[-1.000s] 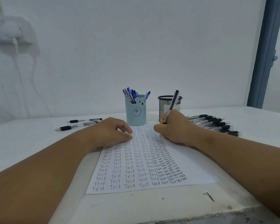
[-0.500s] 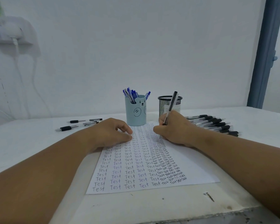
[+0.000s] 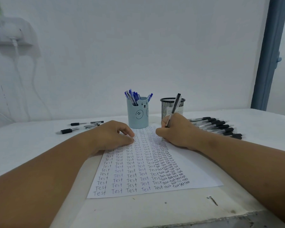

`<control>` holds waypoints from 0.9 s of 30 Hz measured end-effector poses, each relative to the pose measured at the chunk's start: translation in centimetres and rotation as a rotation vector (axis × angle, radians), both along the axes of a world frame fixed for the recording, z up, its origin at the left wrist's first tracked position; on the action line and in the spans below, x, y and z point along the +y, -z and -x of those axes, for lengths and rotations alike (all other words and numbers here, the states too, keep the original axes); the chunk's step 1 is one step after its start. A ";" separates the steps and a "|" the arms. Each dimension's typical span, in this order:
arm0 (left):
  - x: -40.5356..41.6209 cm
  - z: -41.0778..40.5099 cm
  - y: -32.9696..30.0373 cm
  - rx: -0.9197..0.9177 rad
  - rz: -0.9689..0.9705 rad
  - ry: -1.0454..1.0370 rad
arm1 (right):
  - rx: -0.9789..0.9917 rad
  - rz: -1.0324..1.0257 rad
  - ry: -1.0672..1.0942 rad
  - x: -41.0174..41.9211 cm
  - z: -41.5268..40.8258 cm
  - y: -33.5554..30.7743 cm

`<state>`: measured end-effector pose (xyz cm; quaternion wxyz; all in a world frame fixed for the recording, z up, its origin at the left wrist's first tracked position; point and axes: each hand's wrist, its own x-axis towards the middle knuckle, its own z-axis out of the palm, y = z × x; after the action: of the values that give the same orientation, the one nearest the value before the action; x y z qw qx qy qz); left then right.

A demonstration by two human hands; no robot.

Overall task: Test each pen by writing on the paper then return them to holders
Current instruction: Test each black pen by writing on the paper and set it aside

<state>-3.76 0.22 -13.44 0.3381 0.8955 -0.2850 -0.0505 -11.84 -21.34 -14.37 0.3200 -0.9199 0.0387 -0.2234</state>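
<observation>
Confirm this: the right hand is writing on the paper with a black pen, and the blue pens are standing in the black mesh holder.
One detail is wrong. The head view shows the blue pens standing in the light blue bear holder, not the black mesh holder. The rest holds: the right hand is writing on the paper with a black pen.

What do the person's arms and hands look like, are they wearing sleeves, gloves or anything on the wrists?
Both forearms are bare as far as the picture shows, with no sleeves in view. The left hand and the right hand have no gloves. No watch, bracelet or ring shows on either wrist or on the fingers that are visible.
</observation>
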 end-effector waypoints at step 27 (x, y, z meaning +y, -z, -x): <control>0.0 -0.4 0.1 -0.011 -0.028 -0.003 | -0.013 0.042 -0.033 -0.4 -0.3 0.0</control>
<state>-3.34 0.25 -13.53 0.3241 0.9007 -0.2850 -0.0490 -11.58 -21.74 -14.41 0.3047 -0.9254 0.0169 -0.2249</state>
